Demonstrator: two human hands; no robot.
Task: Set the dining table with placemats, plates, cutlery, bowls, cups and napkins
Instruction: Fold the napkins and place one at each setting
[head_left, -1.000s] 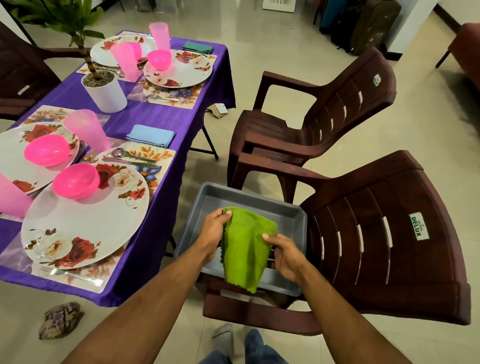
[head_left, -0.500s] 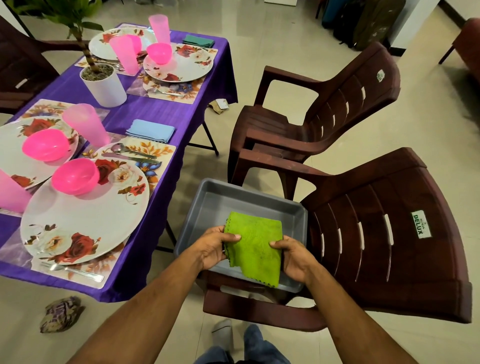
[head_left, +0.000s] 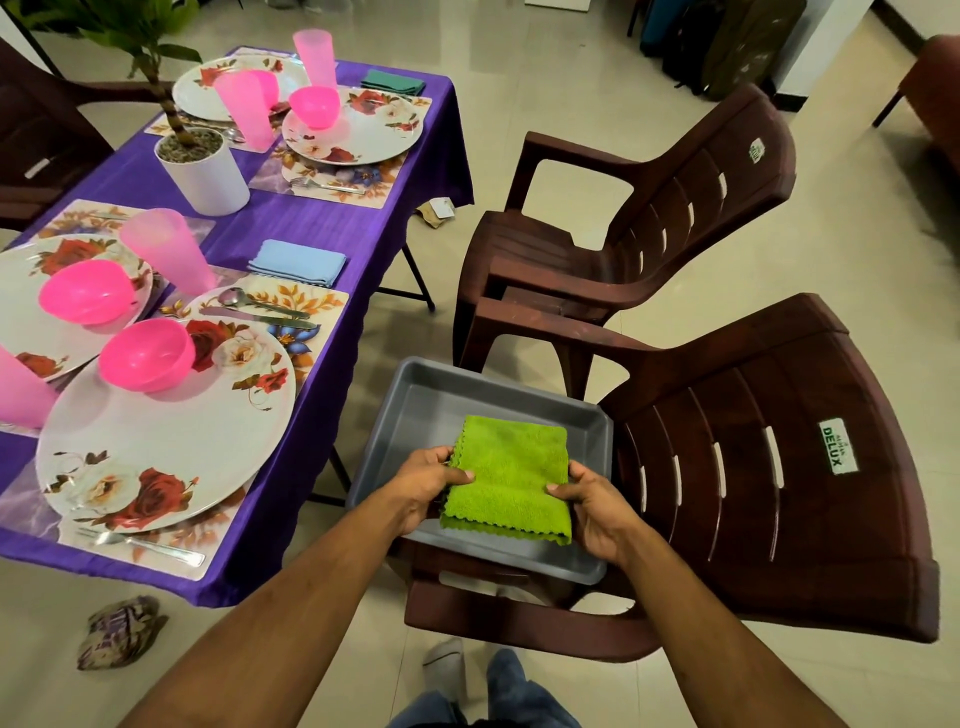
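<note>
Napkin (head_left: 511, 475), green, folded to a flat rectangle, held over the grey tray (head_left: 415, 395) that sits on the near chair (head_left: 779, 467). Left hand (head_left: 423, 483) pinches the left edge, thumb on top, fingers curled under. Right hand (head_left: 592, 506) does the same on the right edge. Two-sided pinch keeps the fold square so it doesn't flop open on the way over. Tray otherwise looks bare, so probably the last item.

Table (head_left: 322, 223) with purple cloth is mostly set: plates, pink bowls, pink cups, cutlery on mats. Blue napkin (head_left: 297, 261) and teal napkin (head_left: 393, 82) lie beside two settings. Nearest plate (head_left: 156, 441) shows no napkin next to it, so that's the likely slot.
</note>
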